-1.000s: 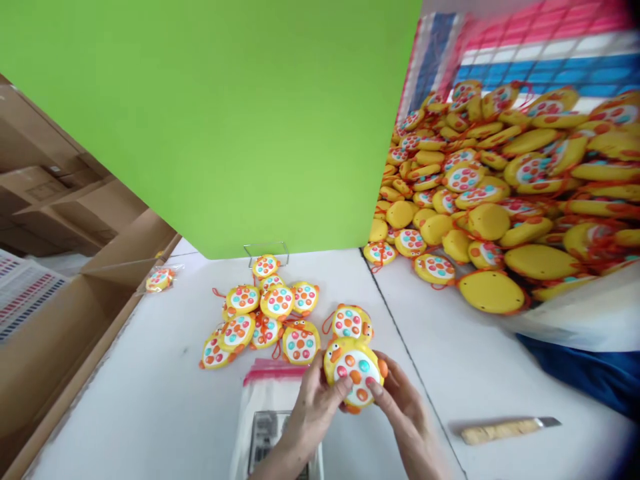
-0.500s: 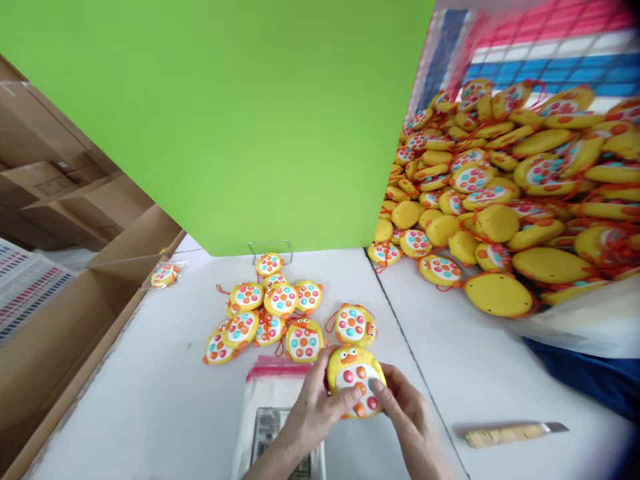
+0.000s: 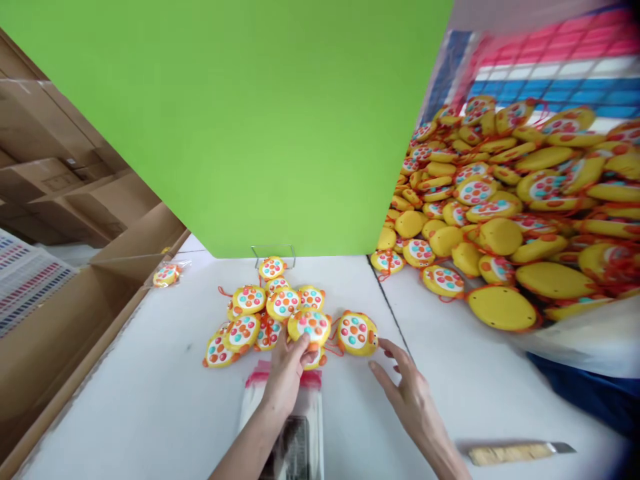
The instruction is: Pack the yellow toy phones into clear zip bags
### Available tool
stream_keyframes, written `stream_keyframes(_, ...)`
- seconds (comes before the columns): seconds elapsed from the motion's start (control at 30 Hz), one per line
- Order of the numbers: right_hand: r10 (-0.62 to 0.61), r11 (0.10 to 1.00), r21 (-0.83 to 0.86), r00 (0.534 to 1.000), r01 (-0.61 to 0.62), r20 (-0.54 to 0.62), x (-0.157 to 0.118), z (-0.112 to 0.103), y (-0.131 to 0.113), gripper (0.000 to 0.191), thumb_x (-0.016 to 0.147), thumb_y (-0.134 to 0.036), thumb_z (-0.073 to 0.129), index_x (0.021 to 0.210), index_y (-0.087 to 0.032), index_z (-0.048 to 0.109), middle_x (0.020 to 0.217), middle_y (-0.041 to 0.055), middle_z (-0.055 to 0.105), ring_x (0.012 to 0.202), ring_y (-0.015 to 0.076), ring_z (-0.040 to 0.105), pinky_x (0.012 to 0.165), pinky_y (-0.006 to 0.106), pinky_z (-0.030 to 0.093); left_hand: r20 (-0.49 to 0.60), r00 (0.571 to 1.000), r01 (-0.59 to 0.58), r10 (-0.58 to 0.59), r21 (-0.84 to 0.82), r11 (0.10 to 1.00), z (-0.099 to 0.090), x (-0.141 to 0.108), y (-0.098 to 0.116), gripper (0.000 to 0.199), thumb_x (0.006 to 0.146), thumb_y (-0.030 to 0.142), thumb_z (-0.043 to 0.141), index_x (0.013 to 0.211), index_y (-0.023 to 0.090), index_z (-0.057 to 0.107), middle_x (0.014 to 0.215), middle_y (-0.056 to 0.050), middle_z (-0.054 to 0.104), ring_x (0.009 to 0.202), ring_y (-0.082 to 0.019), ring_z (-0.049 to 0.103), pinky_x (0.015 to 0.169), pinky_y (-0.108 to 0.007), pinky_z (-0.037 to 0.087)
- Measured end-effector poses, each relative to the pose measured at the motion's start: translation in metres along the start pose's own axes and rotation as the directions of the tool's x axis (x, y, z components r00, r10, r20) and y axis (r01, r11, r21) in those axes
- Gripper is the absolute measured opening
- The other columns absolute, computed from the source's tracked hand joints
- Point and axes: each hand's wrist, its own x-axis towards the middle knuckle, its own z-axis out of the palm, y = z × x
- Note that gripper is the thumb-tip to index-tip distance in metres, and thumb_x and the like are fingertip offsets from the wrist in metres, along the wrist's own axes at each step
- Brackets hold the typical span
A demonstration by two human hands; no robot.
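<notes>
My left hand [image 3: 290, 363] grips a yellow duck-shaped toy [image 3: 311, 325] with coloured round bumps on its white belly, held over the pile of like toys [image 3: 245, 330]. Part of another toy shows beneath it. My right hand [image 3: 407, 387] is open, thumb and fingers apart, beside the head of a single duck toy [image 3: 356, 333] that lies belly up with a red cord. Its index fingertip is at that toy's edge; I cannot tell whether they touch. Under my left forearm lies a clear plastic bag stack [image 3: 313, 393] with a pink strip along its top.
A large heap of duck toys [image 3: 500, 233] fills the right rear. A knife [image 3: 520, 453] with a wooden handle lies at front right. A green board [image 3: 280, 133] stands behind. A bagged toy [image 3: 167, 275] sits at the left edge by an open carton [image 3: 125, 293].
My hands have separated. The left has carried the duck toy leftward and up to the pile; the right has let go of it, opened, and moved toward the single toy.
</notes>
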Motion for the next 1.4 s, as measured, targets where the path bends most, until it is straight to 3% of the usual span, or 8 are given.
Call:
stream_keyframes(0.13,-0.074,0.996,-0.057,0.997,0.072,-0.037,0.03,0.012,0.007,0.033,0.088,-0.04,0.047,0.111,-0.02,0.059,0.111,0.012,0.061,0.1,0.0256,0.059,0.087,0.041,0.048,0.002,0.989,0.15,-0.151,-0.128,0.98,-0.003,0.0,0.001,0.02,0.071,0.024,0.074,0.084,0.012,0.063,0.083,-0.01,0.073,0.083,-0.02,0.069,0.073,-0.027,0.053)
stream_keyframes(0.27,-0.135,0.984,-0.126,0.99,0.13,-0.034,0.054,0.021,0.004,0.024,0.087,-0.034,0.048,0.097,-0.021,0.065,0.094,0.01,0.064,0.09,0.0273,0.059,0.08,0.043,0.048,0.088,0.954,0.292,-0.286,-0.057,0.955,0.0,-0.013,-0.009,0.024,0.069,0.025,0.075,0.082,0.008,0.065,0.078,-0.014,0.072,0.07,-0.021,0.07,0.058,-0.025,0.051)
stream_keyframes(0.53,-0.258,0.957,-0.147,0.965,0.25,-0.037,0.042,-0.026,-0.021,0.023,0.091,-0.032,0.043,0.096,-0.022,0.064,0.095,0.0097,0.063,0.089,0.0249,0.058,0.076,0.039,0.049,0.158,0.97,0.148,-0.184,0.212,0.966,0.018,-0.017,-0.02,0.044,0.07,0.041,0.074,0.103,0.014,0.061,0.098,-0.012,0.067,0.084,-0.021,0.065,0.065,-0.029,0.049)
stream_keyframes(0.67,-0.37,0.929,-0.005,0.929,0.37,0.031,0.025,-0.039,-0.042,0.015,0.089,-0.026,0.052,0.098,-0.026,0.063,0.096,0.0067,0.064,0.094,0.0226,0.059,0.079,0.035,0.051,0.3,0.925,0.163,-0.232,0.239,0.957,0.037,-0.011,-0.02,0.055,0.071,0.046,0.072,0.116,0.018,0.057,0.106,-0.012,0.065,0.092,-0.025,0.063,0.065,-0.03,0.05)
stream_keyframes(0.8,-0.1,0.969,0.217,0.992,0.116,-0.082,0.01,-0.025,-0.044,0.04,0.083,-0.033,0.061,0.121,-0.027,0.052,0.121,0.008,0.058,0.111,0.0251,0.055,0.09,0.038,0.05,0.34,0.913,0.2,-0.226,0.11,0.974,0.05,-0.01,-0.021,0.05,0.064,0.038,0.079,0.107,0.018,0.062,0.101,-0.009,0.068,0.092,-0.025,0.064,0.073,-0.031,0.049)
stream_keyframes(0.97,0.182,0.759,0.594,0.963,-0.266,0.199,-0.013,-0.011,-0.037,0.051,0.085,-0.042,0.058,0.131,-0.025,0.044,0.128,0.0102,0.057,0.107,0.0251,0.061,0.083,0.034,0.056,0.37,0.915,0.073,-0.16,0.238,0.969,0.043,-0.011,-0.021,0.048,0.064,0.034,0.078,0.106,0.018,0.062,0.105,-0.009,0.067,0.097,-0.026,0.062,0.081,-0.034,0.049)
stream_keyframes(1.1,0.142,0.735,0.622,0.958,-0.27,0.248,-0.02,-0.011,-0.037,0.056,0.082,-0.042,0.063,0.132,-0.023,0.047,0.133,0.0121,0.054,0.115,0.0278,0.057,0.089,0.035,0.053,0.375,0.922,-0.079,-0.1,0.433,0.898,0.036,-0.011,-0.019,0.043,0.07,0.036,0.073,0.106,0.016,0.062,0.102,-0.008,0.068,0.097,-0.026,0.062,0.082,-0.033,0.049)
stream_keyframes(1.4,0.199,0.646,0.694,0.948,-0.316,0.247,-0.016,-0.007,-0.046,0.047,0.082,-0.043,0.063,0.121,-0.02,0.052,0.121,0.0123,0.064,0.107,0.0266,0.062,0.08,0.032,0.056,0.362,0.931,-0.084,-0.053,0.355,0.931,0.035,-0.018,-0.023,0.041,0.076,0.038,0.067,0.109,0.014,0.056,0.107,-0.01,0.066,0.1,-0.026,0.061,0.084,-0.033,0.049)
